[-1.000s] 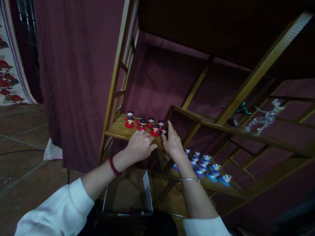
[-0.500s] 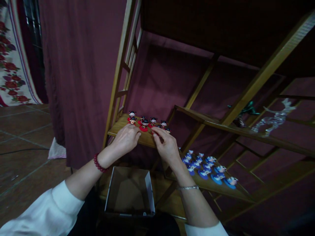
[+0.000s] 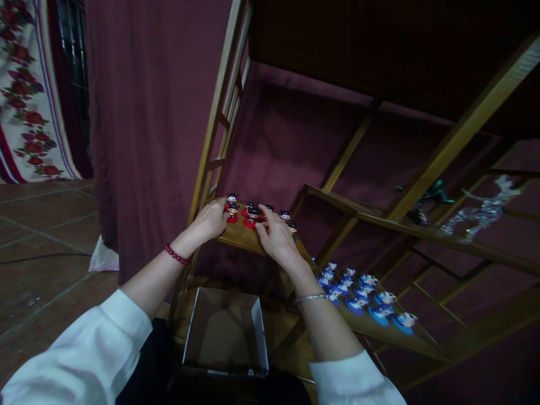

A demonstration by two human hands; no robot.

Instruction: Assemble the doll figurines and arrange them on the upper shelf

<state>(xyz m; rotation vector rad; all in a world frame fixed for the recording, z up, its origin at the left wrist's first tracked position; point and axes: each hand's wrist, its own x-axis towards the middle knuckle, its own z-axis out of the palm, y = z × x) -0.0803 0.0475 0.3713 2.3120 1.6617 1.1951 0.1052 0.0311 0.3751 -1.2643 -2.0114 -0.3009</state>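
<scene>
Several small black-haired figurines on red bases stand in rows on a wooden shelf (image 3: 242,239). My left hand (image 3: 210,220) is at the left end of the group, its fingers stretched towards the front-left figurine (image 3: 233,211); some fingertips are hidden. My right hand (image 3: 276,236) reaches over the group with thumb and index finger apart, close beside the front-middle figurine (image 3: 252,216). It partly covers a back-row figurine (image 3: 268,209). Whether either hand touches a figurine is hard to tell. A front-right figurine (image 3: 292,228) shows just past my right hand.
An open cardboard box (image 3: 225,332) stands below the shelf. On a lower shelf to the right are several blue and purple figurines (image 3: 356,301). A clear deer ornament (image 3: 481,216) stands on another shelf. The slatted side frame (image 3: 217,118) rises at the left, beside a maroon curtain (image 3: 147,129).
My left hand has shifted left from the front figurines to the group's left side. My right hand has moved left over the middle ones, its index finger now raised. The view has shifted slightly.
</scene>
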